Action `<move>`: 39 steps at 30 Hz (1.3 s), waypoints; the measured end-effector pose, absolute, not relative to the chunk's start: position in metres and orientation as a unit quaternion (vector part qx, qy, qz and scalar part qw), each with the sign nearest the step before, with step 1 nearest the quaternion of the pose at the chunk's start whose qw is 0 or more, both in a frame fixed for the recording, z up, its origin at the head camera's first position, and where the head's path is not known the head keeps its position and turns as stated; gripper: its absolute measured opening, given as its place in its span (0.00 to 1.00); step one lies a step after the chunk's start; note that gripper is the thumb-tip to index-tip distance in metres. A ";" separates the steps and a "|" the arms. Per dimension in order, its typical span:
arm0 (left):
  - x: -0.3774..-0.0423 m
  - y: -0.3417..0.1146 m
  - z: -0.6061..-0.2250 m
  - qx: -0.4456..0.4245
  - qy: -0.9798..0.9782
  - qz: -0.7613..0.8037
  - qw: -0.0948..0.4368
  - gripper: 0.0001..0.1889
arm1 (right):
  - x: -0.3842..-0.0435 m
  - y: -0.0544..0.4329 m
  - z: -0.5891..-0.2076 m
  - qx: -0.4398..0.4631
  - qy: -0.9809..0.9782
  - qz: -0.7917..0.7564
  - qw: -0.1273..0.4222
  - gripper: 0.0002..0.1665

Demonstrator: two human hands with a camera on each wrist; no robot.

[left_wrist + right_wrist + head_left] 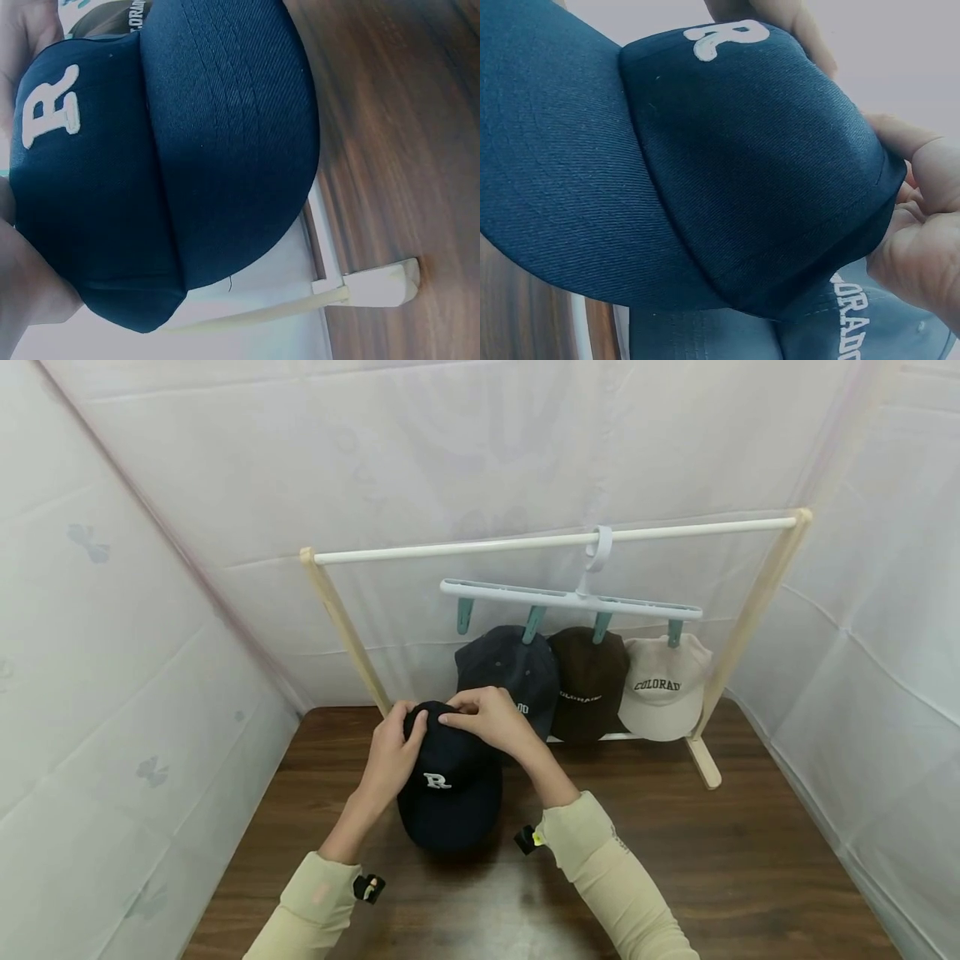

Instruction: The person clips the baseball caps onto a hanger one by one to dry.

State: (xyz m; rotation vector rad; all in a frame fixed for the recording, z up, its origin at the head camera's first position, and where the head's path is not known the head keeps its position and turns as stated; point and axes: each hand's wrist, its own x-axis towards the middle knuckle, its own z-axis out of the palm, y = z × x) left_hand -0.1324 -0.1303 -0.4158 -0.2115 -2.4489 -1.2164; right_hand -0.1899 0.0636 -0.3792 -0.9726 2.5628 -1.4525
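Note:
A navy baseball cap [450, 814] with a white letter R hangs between both hands, over the table in front of the rack, crown up and brim down. My left hand [390, 752] grips the left side of its crown, thumb on the front. Across from it, my right hand [495, 717] pinches the top right of the crown. Both wrist views show the cap close up, its brim [232, 142] unfolded, with fingers partly hidden behind the crown. Just behind my right hand, a dark grey-blue cap [504, 662] hangs from a clip.
A pale clip hanger [517, 594] hooks over the white rod [420, 551] of a wooden rack. Its leftmost clip [464, 616] holds nothing. A brown cap [588, 660] and a cream cap [663, 714] hang further right. The rack's right foot [703, 763] stands on the wooden table [750, 860].

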 end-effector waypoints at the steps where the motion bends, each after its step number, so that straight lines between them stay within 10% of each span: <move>1: -0.133 -0.129 -0.415 -0.076 -0.875 -0.433 0.200 0.15 | -0.190 0.064 -0.379 -0.312 0.827 -0.468 0.017 0.08; 39: -0.147 -0.113 -0.404 -0.102 -0.872 -0.425 0.219 0.10 | -0.193 0.082 -0.369 -0.291 0.823 -0.488 -0.005 0.10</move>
